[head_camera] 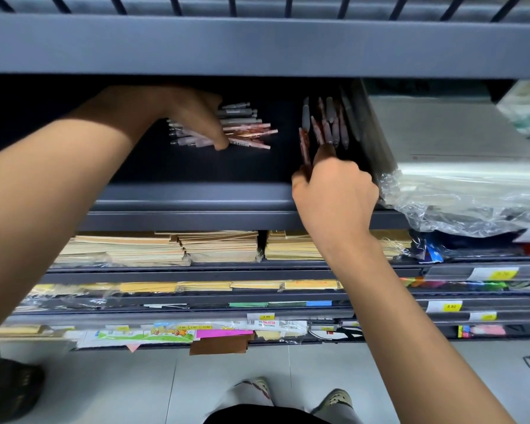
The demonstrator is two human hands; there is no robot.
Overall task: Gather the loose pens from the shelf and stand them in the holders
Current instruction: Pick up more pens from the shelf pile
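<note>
Two lots on the dark shelf (196, 169): pale pen bundle (248, 133), my left hand (193, 117) curled round it, seemingly to gather it; reddish pens (303, 145) pinched in my right hand (334, 194), beside the wrapped paper stack (456, 142); holders unseen.

A: What's the room like on your feed?
B: I see dark grey metal shelving (257, 47) in tiers — paper stacks (166, 246) on the lower ones, yellow price tags (450, 306) along their front edges at the right. Pale tiled floor (135, 387) below, evenly lit.
</note>
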